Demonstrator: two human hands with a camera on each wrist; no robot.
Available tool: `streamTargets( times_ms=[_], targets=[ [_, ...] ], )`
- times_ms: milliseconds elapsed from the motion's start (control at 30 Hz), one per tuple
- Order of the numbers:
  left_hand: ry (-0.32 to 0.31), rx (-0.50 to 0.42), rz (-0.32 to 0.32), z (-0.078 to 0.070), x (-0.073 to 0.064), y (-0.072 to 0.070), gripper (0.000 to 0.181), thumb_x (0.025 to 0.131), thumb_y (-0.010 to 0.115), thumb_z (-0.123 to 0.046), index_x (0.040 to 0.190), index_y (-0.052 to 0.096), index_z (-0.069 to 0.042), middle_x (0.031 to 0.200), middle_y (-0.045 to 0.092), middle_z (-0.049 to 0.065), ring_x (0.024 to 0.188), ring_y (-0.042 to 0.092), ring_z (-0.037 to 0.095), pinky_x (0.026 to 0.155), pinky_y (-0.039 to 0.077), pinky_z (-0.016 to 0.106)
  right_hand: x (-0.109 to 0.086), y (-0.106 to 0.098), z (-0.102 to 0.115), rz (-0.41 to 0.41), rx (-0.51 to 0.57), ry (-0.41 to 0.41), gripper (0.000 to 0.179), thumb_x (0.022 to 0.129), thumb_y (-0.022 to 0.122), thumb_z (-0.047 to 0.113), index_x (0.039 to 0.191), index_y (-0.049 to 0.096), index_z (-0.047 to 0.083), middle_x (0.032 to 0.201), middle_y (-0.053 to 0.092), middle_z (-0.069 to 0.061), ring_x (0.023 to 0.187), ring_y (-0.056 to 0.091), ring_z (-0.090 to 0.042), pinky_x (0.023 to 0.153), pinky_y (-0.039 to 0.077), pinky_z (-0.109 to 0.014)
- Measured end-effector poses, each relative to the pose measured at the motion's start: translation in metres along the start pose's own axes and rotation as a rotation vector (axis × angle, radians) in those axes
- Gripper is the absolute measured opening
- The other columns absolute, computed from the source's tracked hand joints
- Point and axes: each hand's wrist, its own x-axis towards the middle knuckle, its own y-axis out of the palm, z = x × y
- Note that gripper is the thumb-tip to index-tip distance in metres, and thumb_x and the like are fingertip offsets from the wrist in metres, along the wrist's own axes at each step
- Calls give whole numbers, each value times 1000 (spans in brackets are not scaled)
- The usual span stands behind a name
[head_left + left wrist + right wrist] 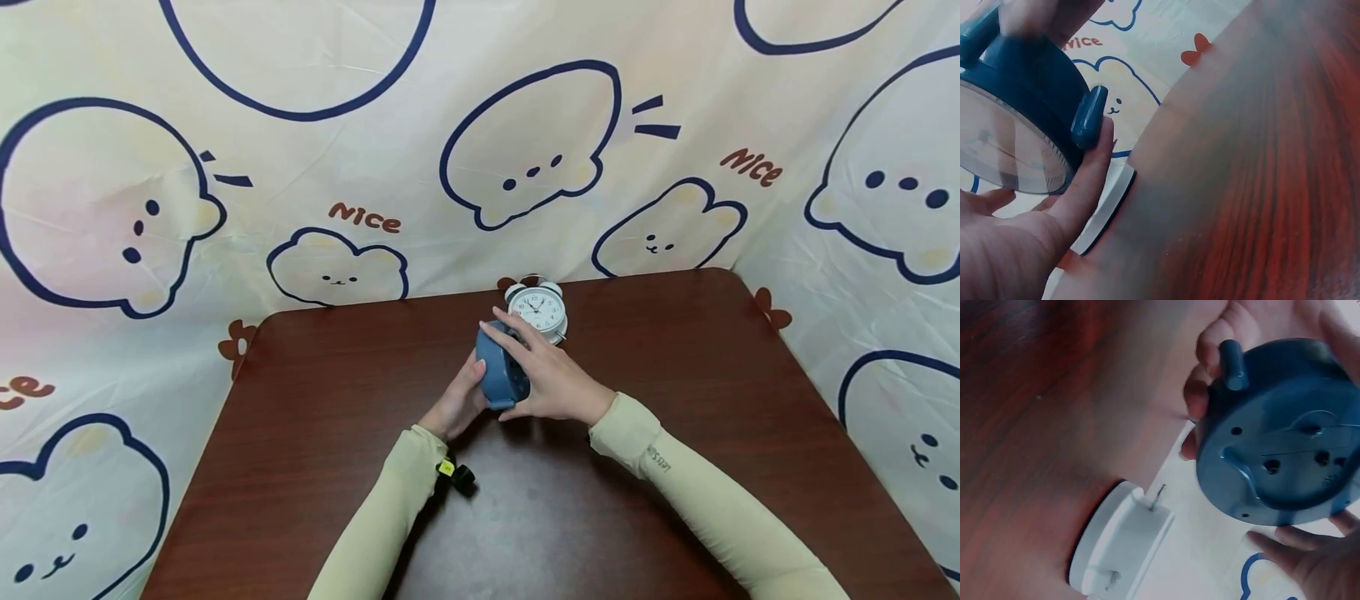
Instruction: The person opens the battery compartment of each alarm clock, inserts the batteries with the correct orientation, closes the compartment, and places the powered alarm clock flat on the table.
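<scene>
Over the table I hold a blue round alarm clock (pixel 491 371) between both hands. My left hand (pixel 461 400) grips it from the left, thumb on its side; the left wrist view shows a finger along one stubby blue foot or bell. My right hand (pixel 555 375) spans the clock from the right, fingers spread at its far edge and thumb at the near edge. Knobs and small holes mark the clock's back (pixel 1291 440) in the right wrist view. Just beyond my hands lies a white twin-bell alarm clock (pixel 537 310), its dial facing up.
The dark brown wooden table (pixel 337 367) reaches back to a cloth wall (pixel 420 167) printed with cartoon faces. Similar cloth hangs at both sides. A small black and yellow device (pixel 457 475) sits at my left wrist.
</scene>
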Motion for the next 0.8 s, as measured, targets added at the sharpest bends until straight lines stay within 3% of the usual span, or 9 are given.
streamTargets(
  times_ms=[133,233,400,500,567,667,800],
  targets=[
    [1,16,17,-1,-2,0,97,99,46,-71,167,-6,-26,170,12,20,130,51,17,98,52,39,-1,4,-2,-61,-22,-46,113,66,99,35,159,36,20,167,24,-12,145,41,-35,104,53,-50],
    [-1,14,4,0,-1,-1,94,98,38,-76,167,-1,-25,170,15,19,132,52,19,99,52,41,-2,3,-3,-101,2,-58,112,65,99,33,158,38,19,165,26,-13,141,46,-36,103,54,-50],
    [-58,-43,-68,3,3,-1,73,106,28,-67,166,20,-26,162,38,13,132,58,26,101,54,40,-5,-1,-5,-167,82,-12,118,61,102,36,157,35,20,162,27,-13,139,47,-34,103,53,-51],
    [-89,-86,-65,7,5,0,59,111,30,-56,157,35,-20,144,54,8,122,62,21,96,55,36,-7,-2,-6,-186,126,2,119,61,101,39,157,33,18,162,28,-13,144,40,-33,107,50,-53],
    [-68,-100,-54,9,6,1,47,112,33,-49,145,43,-16,129,58,3,113,62,17,93,55,33,-9,-2,-6,-188,159,7,120,62,101,39,157,32,17,162,27,-14,146,38,-33,108,49,-53],
    [1,-128,-84,10,8,3,32,113,39,-40,131,47,-15,119,60,-1,108,61,12,91,54,30,-10,-2,-7,-180,189,12,124,60,102,40,157,29,16,163,25,-16,147,36,-33,111,47,-55],
    [52,-167,-182,9,8,3,27,112,45,-35,133,49,-19,123,62,-3,107,63,9,89,55,26,-11,-5,-9,-142,203,33,131,59,102,42,161,23,18,167,21,-14,152,30,-32,115,43,-57]
  ],
)
